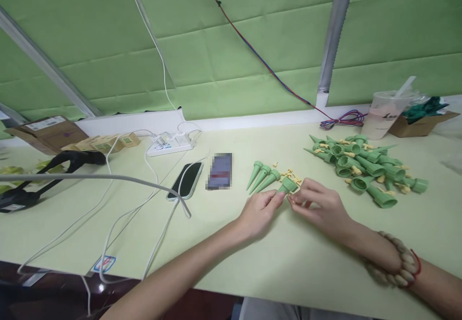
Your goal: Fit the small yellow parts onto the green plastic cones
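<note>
Both hands meet over the middle of the worktop (pixel 325 272), well in from its near edge: the left hand (pixel 258 210) pinches the narrow end of a green plastic cone (pixel 288 185) between thumb and fingertips, while the right hand (pixel 317 203), fingers curled and nearly closed, works at the cone's wide mouth, seemingly with a small yellow piece too tiny to make out. Three similar cones (pixel 262 175) lie side by side just beyond, apart from the larger heap of cones (pixel 368 168) toward the right far edge, which suggests sorting.

Green cones (pixel 368 171), small yellow pieces (pixel 293 175), pale green table (pixel 288 257), white cables (pixel 126 214), black phone (pixel 187 179), brown box (pixel 48 132)
</note>
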`<state>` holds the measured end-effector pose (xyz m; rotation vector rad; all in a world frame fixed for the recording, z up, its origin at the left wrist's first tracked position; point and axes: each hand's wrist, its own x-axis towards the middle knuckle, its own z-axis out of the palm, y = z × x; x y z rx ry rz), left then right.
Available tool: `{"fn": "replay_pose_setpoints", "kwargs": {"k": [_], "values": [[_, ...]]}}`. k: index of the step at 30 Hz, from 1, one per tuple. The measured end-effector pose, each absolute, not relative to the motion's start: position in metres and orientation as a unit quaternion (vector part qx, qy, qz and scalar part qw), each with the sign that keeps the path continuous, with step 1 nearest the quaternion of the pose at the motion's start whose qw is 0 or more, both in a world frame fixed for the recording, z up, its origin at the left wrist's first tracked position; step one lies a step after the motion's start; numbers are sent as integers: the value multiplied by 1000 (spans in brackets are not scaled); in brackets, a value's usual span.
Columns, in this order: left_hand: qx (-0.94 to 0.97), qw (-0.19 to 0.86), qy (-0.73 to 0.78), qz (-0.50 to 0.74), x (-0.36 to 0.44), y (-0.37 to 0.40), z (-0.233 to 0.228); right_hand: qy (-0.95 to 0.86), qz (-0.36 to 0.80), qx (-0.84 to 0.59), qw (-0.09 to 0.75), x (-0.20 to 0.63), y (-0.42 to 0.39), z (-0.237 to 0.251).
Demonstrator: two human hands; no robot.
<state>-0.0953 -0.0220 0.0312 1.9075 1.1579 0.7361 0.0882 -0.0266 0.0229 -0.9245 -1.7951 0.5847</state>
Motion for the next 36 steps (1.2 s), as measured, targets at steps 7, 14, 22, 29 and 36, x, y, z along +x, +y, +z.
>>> {"fn": "replay_pose_setpoints", "kwargs": {"k": [7, 14, 22, 29, 36], "values": [[729, 409, 443, 324, -96, -19, 34, -628, 407, -450, 488, 85, -25, 32], [751, 390, 445, 293, -99, -17, 39, -536, 606, -428, 402, 84, -20, 36], [753, 364, 470, 283, -97, -19, 37, -604, 498, -456, 423, 86, -20, 31], [755, 364, 472, 273, -94, -21, 33, -685, 309, -452, 480, 84, -24, 28], [749, 391, 455, 281, -91, -23, 27, -778, 64, -413, 468, 89, -23, 22]]}}
